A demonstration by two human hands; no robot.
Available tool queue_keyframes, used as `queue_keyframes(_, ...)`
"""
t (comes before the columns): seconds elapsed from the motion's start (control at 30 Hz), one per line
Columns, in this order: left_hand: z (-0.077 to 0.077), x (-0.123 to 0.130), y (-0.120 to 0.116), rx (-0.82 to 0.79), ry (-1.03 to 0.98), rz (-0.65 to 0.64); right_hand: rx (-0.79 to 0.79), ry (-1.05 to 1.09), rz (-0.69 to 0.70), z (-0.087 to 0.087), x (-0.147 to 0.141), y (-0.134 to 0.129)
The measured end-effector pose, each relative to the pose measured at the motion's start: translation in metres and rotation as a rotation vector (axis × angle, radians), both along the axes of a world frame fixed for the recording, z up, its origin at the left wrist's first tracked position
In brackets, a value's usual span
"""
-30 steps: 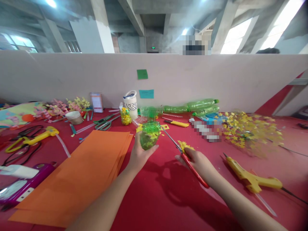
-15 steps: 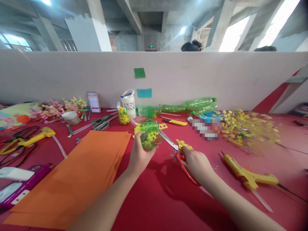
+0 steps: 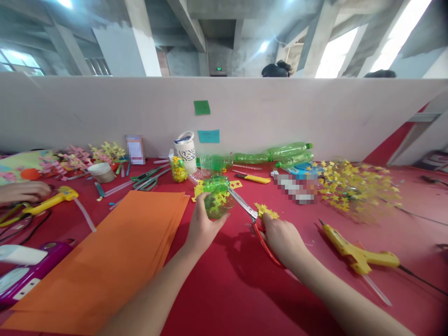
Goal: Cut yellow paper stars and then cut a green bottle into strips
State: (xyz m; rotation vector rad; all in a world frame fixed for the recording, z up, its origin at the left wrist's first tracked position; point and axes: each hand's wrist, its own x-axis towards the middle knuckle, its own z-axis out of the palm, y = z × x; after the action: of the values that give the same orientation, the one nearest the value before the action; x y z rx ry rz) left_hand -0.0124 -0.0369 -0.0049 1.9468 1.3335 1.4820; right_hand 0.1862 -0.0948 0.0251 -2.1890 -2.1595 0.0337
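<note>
My left hand (image 3: 205,224) grips a green clear plastic piece (image 3: 219,205) from its left side, with yellow stars showing at it. In my right hand (image 3: 285,235) are red-handled scissors (image 3: 249,210), their blades pointing up and left to the right edge of the green piece. The blade tips are too small to tell whether they touch or cut it. Yellow star pieces (image 3: 266,211) show just beyond my right fingers. A yellow star-cut sheet (image 3: 199,189) lies behind the green piece.
Orange paper (image 3: 115,252) covers the left front. A yellow glue gun (image 3: 360,254) lies right, below a yellow star bunch (image 3: 353,189). Green bottles (image 3: 289,150), a yellow cutter (image 3: 257,178) and a white cup (image 3: 186,154) stand or lie behind. Another person's hand (image 3: 31,191) is at far left.
Another person's hand has come in at the far left, over the yellow glue gun there. The view has shifted slightly. My hands keep nearly the same pose, with the scissors still at the green piece.
</note>
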Motion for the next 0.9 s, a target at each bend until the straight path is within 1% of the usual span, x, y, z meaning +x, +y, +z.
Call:
queue_keyframes(0.1, -0.002, -0.004, 0.003, -0.057, -0.028, -0.045, 0.010, -0.011, 0.010, -0.001, 0.003, 0.001)
queue_keyframes(0.2, -0.003, -0.012, 0.008, -0.105, -0.048, -0.129, 0.006, -0.019, 0.013, -0.003, 0.005, 0.003)
queue_keyframes(0.27, 0.000, -0.017, 0.010, -0.148, -0.055, -0.188, 0.007, -0.024, 0.017, -0.005, 0.007, 0.003)
queue_keyframes(0.4, 0.011, -0.025, 0.008, -0.235, -0.024, -0.287, 0.035, -0.052, 0.048, -0.007, 0.009, 0.004)
queue_keyframes(0.47, 0.015, -0.026, 0.006, -0.252, 0.019, -0.348, 0.052, -0.048, 0.068, -0.007, 0.010, 0.003)
queue_keyframes(0.57, 0.016, -0.026, 0.004, -0.252, 0.043, -0.430, 0.066, -0.044, 0.086, -0.006, 0.012, 0.001)
queue_keyframes(0.67, 0.015, -0.027, 0.006, -0.274, -0.011, -0.478, 0.067, -0.046, 0.088, -0.005, 0.014, 0.002)
queue_keyframes(0.8, 0.017, -0.034, 0.010, -0.343, -0.094, -0.576, 0.075, -0.051, 0.103, -0.005, 0.017, 0.004)
queue_keyframes(0.83, 0.018, -0.037, 0.011, -0.358, -0.093, -0.592, 0.070, -0.056, 0.109, -0.004, 0.018, 0.004)
queue_keyframes(0.9, 0.019, -0.042, 0.013, -0.328, -0.089, -0.553, 0.056, -0.064, 0.120, -0.003, 0.019, 0.005)
